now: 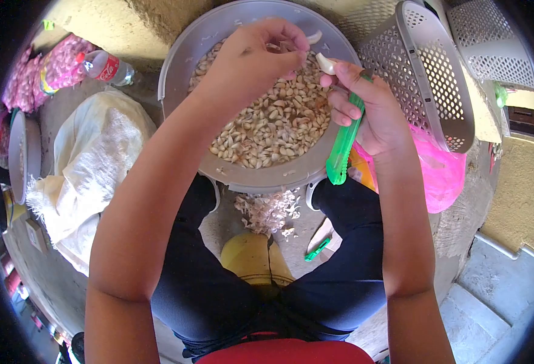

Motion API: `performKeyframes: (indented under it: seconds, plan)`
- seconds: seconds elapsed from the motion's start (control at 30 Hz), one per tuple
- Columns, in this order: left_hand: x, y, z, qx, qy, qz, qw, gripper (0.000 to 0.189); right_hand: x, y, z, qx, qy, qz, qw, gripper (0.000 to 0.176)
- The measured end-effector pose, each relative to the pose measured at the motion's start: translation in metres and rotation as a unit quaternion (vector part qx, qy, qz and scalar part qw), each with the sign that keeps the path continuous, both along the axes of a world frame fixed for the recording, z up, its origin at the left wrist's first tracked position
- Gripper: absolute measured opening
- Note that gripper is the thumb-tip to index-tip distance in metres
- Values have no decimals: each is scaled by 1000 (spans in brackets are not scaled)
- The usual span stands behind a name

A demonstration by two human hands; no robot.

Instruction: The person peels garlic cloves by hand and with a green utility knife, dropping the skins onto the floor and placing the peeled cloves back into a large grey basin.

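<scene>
A large grey basin (182, 79) holds many garlic cloves (273, 124). Over its right rim, my right hand (364, 103) is closed around a green box cutter (344, 145), and its thumb and finger pinch a pale garlic clove (325, 64). My left hand (267, 48) is over the far part of the basin, fingers curled, with a whitish piece (314, 37) at its fingertips. Part of what the left fingers hold is hidden. Garlic skins (270, 211) lie in a heap on the ground between the feet.
Grey perforated baskets (394, 67) stand right of the basin, above a pink bag (440, 170). A white sack (97, 145), a cola bottle (110, 68) and pink net bags (60, 64) are at left. A yellow container (251, 258) and another green cutter (318, 249) lie between the legs.
</scene>
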State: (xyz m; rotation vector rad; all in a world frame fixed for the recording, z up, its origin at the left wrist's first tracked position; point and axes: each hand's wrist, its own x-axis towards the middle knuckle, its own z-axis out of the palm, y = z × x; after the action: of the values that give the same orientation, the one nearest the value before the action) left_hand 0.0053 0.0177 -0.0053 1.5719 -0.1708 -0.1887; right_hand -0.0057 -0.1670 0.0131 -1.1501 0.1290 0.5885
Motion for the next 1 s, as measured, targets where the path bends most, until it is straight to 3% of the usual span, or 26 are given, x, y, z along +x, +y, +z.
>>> performKeyframes:
  seconds: [0.27,0.57,0.77,1.0]
  plan:
    - [-5,-3,9,-6,41,-16,999,26,0,-2,-3,66,27,30,997,22]
    - [-5,-6,6,28,-36,16,999,23,-2,0,-5,97,27,6,995,24]
    - [-6,-6,5,70,-113,37,991,17,-2,0,-4,81,17,10,996,26]
    - [-5,2,11,170,-167,-4,971,12,-2,-2,0,-11,2,31,999,25]
